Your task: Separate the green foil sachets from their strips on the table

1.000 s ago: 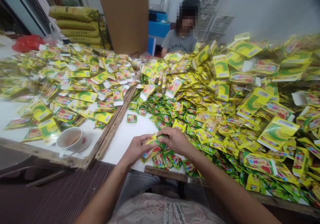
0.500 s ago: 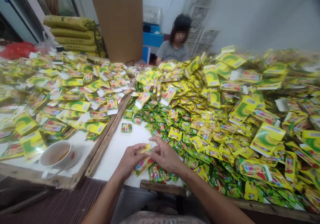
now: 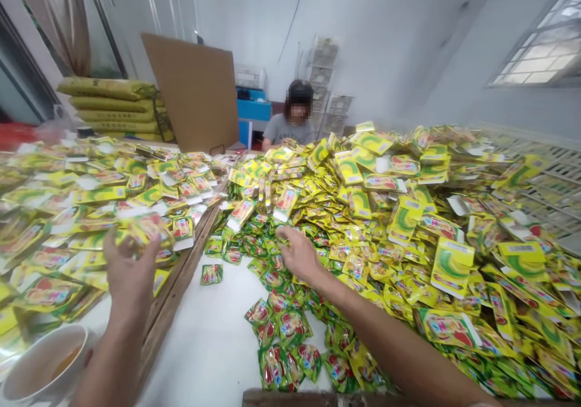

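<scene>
Over the left heap of small yellow-green cartons, my left hand [image 3: 131, 271] is raised with thumb and fingers spread. A motion-blurred carton [image 3: 146, 228] shows just beyond its fingertips, apparently loose. My right hand [image 3: 297, 254] reaches forward to the near edge of the sachet heap. Its fingers are curled down among the green sachets [image 3: 272, 277], and whatever lies between the fingertips is hidden. A small group of green sachets with red fruit pictures [image 3: 293, 325] lies near the front edge. One single sachet [image 3: 211, 274] rests apart on the white tabletop [image 3: 204, 328].
A white cup of brownish drink [image 3: 45, 364] stands at the front left, close to my left forearm. A raised wooden edge [image 3: 181, 274] divides the two tables. Mixed cartons and yellow sachets [image 3: 363, 225] pile high at right. Another person [image 3: 290, 123] sits across the table.
My hands have parted from the carton they shared at the front. The left moved left over the carton heap; the right moved forward to the sachets. The view has shifted too.
</scene>
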Action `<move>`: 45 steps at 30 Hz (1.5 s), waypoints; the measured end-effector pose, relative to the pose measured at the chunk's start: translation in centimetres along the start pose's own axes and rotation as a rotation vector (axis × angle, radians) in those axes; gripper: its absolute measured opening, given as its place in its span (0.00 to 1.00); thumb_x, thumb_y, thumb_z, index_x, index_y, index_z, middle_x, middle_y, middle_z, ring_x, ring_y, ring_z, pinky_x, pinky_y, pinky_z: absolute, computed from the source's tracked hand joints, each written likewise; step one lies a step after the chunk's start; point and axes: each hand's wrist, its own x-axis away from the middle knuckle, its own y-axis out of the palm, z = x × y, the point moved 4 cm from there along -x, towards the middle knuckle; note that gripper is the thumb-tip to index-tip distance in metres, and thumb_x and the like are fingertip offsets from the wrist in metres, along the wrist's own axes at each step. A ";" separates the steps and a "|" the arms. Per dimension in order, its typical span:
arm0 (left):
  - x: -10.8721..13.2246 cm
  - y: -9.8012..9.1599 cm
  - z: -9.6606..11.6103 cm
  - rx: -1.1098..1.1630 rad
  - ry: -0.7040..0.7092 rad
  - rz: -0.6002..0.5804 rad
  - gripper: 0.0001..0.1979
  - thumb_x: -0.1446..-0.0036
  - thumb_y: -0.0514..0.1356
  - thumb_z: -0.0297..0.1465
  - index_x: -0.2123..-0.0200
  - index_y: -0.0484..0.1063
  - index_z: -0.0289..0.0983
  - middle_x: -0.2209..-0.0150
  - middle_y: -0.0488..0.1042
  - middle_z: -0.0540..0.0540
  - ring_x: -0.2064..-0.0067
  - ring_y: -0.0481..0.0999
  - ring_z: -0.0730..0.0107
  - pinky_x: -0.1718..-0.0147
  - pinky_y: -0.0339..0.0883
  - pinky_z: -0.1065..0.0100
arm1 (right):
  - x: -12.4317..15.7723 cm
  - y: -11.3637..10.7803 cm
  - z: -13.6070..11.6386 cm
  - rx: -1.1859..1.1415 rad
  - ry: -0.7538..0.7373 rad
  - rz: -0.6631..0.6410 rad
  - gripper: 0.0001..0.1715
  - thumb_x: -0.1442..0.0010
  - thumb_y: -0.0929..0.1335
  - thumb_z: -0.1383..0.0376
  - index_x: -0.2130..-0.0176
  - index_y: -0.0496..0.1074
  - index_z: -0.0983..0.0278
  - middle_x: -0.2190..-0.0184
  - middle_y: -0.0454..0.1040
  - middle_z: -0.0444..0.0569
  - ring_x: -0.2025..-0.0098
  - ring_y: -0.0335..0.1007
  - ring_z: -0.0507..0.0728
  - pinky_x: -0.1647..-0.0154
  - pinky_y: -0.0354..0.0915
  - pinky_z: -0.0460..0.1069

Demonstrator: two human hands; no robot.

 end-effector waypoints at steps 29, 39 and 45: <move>12.7 5.5 -7.7 0.472 -0.783 -0.687 0.41 0.62 0.70 0.34 0.44 0.57 0.37 0.68 0.78 0.46 0.68 0.78 0.62 0.66 0.70 0.64 | -1.7 6.6 2.2 0.511 0.014 -0.342 0.18 0.47 0.64 0.73 0.55 0.70 0.67 0.56 0.74 0.57 0.52 0.63 0.63 0.56 0.55 0.53; 16.7 2.7 -8.7 0.223 -0.623 -0.838 0.38 0.65 0.71 0.32 0.48 0.61 0.36 0.68 0.78 0.46 0.66 0.78 0.60 0.65 0.70 0.64 | 0.2 6.3 3.3 0.016 0.024 -0.087 0.19 0.40 0.57 0.66 0.54 0.70 0.64 0.62 0.74 0.52 0.62 0.68 0.57 0.61 0.62 0.50; 17.1 1.8 -7.7 0.365 -0.672 -0.837 0.21 0.59 0.68 0.35 0.61 0.69 0.34 0.67 0.79 0.44 0.67 0.78 0.60 0.66 0.70 0.64 | 3.3 8.3 2.0 -0.663 0.379 -0.181 0.19 0.50 0.67 0.52 0.66 0.69 0.64 0.77 0.68 0.44 0.77 0.62 0.52 0.77 0.61 0.47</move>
